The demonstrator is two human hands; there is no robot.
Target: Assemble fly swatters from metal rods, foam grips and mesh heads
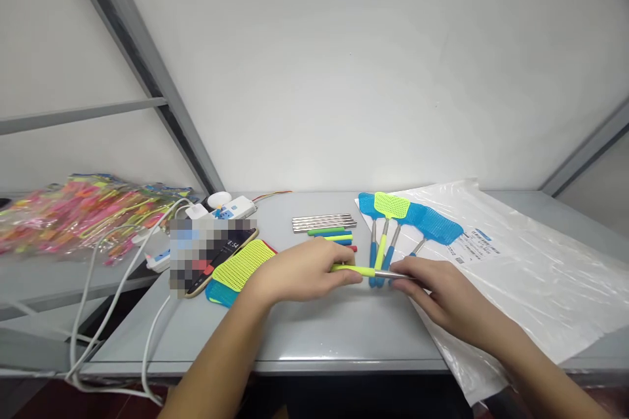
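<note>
My left hand (299,273) is closed around a yellow-green handle grip (352,270), low over the grey table (314,334). My right hand (437,291) pinches a thin metal rod (393,273) whose end meets that grip. Behind my hands lie several finished fly swatters (407,219), blue and yellow-green, with metal shafts and coloured grips. Loose coloured grips (334,236) and a row of metal rods (323,221) lie further back. Loose swatter heads (240,266), yellow-green on blue, sit to the left.
A clear plastic bag (531,268) covers the table's right side. A phone (219,262), power strips (230,208) and white cables (113,294) lie at left, beside a heap of bagged colourful items (73,216). A white wall stands behind.
</note>
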